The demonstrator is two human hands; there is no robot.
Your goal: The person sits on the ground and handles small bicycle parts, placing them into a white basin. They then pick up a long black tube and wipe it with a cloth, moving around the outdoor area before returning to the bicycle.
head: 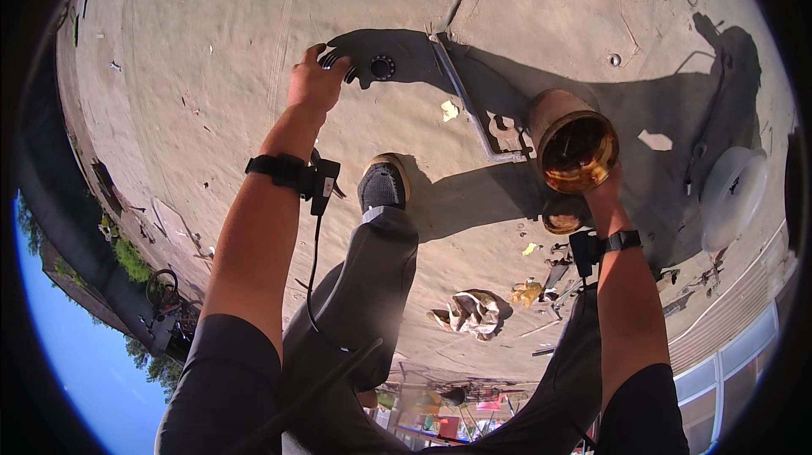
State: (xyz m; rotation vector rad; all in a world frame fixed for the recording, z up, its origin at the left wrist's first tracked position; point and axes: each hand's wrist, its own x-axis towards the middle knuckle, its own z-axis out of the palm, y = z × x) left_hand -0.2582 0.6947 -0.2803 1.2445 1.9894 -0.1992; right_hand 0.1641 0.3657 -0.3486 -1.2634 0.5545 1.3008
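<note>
My left hand [315, 82], out over the ground at the upper left, has its fingers around a dark ribbed metal ring [340, 66], perhaps a bearing. Just right of it, a round bearing [382, 67] with balls around its rim lies flat in my arm's shadow. On the right, my right hand [608, 186] grips a rusty metal can [558, 109] by its lower side. The can is tilted with its mouth towards me, and brown, greasy residue coats the inside. My right fingers are mostly hidden behind it. Below the can is a small round rusty container or lid [563, 214].
A bent metal bar [462, 90] and a rusty open-ended wrench head [504, 131] lie between my hands. A translucent plastic basin [733, 200] and a long wrench [699, 149] are at right. A crumpled rag [471, 314] lies near my legs; my shoe [384, 183] stands mid-view.
</note>
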